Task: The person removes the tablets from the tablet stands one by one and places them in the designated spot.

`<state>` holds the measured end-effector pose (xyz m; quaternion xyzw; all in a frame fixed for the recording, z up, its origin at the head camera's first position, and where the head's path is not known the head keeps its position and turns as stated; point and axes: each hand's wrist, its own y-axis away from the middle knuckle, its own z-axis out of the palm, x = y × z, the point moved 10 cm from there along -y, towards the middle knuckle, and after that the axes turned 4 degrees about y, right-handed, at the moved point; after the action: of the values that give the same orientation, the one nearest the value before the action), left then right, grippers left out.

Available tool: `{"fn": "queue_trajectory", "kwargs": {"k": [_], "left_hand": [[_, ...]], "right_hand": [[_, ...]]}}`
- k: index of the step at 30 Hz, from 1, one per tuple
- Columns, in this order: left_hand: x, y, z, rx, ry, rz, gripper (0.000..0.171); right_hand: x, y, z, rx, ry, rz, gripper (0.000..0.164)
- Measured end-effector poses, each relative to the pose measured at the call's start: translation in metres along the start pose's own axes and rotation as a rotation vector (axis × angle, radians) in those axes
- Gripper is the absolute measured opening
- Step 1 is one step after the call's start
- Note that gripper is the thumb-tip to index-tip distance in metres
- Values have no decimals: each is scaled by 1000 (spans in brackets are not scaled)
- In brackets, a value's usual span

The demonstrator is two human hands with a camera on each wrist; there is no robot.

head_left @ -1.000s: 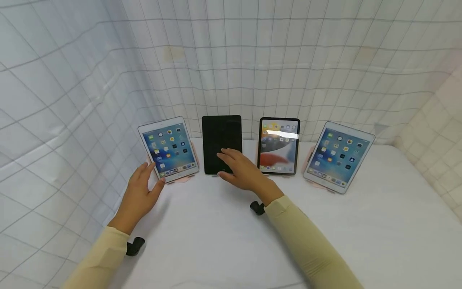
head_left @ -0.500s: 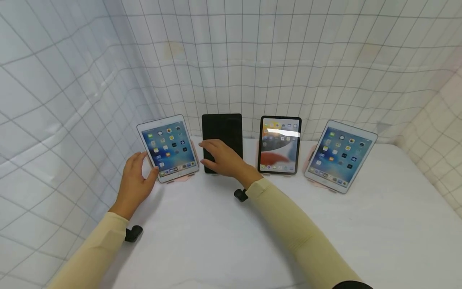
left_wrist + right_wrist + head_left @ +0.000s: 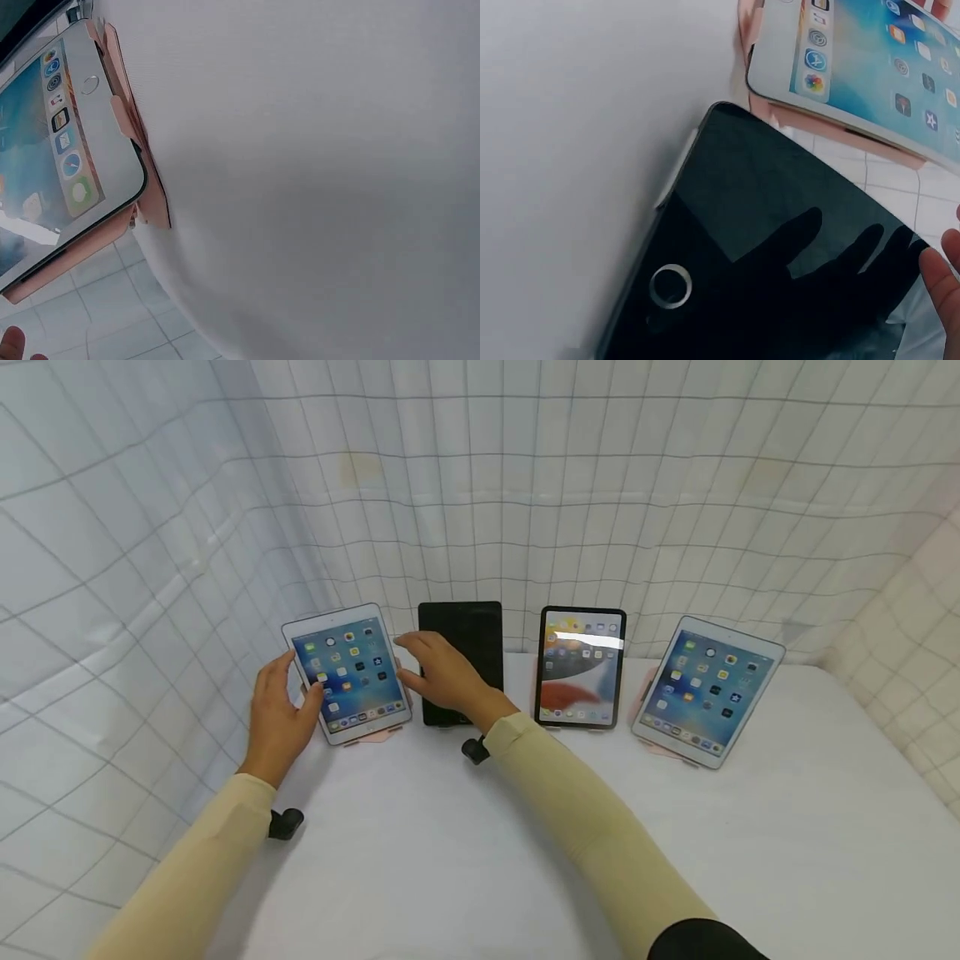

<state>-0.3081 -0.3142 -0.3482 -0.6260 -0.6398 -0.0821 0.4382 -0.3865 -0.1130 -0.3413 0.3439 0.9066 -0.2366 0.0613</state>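
At the left a white tablet (image 3: 348,672) with a lit screen of app icons leans on a pink stand (image 3: 154,199). My left hand (image 3: 277,718) is at its left edge, fingers fairly straight and the thumb in front of the lower left corner. My right hand (image 3: 447,677) reaches across a black tablet (image 3: 468,631), its fingertips close to the white tablet's right edge. That black tablet has a dark screen, and in the right wrist view its glass mirrors the hand above the round home button (image 3: 670,286). Neither hand grips anything.
Right of the black tablet stands a black-framed tablet (image 3: 581,668) with a lit screen. Farther right another white tablet (image 3: 705,689) leans, tilted, on a pink stand. All stand on a white tabletop (image 3: 420,852) before a gridded white curtain (image 3: 480,485).
My right hand has moved left from over the black tablet to the white tablet's right edge. My left hand has slid slightly upward along that tablet's left edge.
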Motion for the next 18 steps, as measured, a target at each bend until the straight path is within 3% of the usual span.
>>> {"fn": "queue_trajectory", "kwargs": {"k": [6, 11, 18], "left_hand": [[-9, -3, 6, 10, 25, -35, 65], [-12, -3, 10, 19, 35, -19, 64], [-10, -4, 4, 89, 76, -26, 58]], "right_hand": [[0, -13, 8, -32, -28, 33, 64], [-1, -20, 12, -29, -34, 54, 67], [-3, -24, 16, -32, -51, 80, 68]]}}
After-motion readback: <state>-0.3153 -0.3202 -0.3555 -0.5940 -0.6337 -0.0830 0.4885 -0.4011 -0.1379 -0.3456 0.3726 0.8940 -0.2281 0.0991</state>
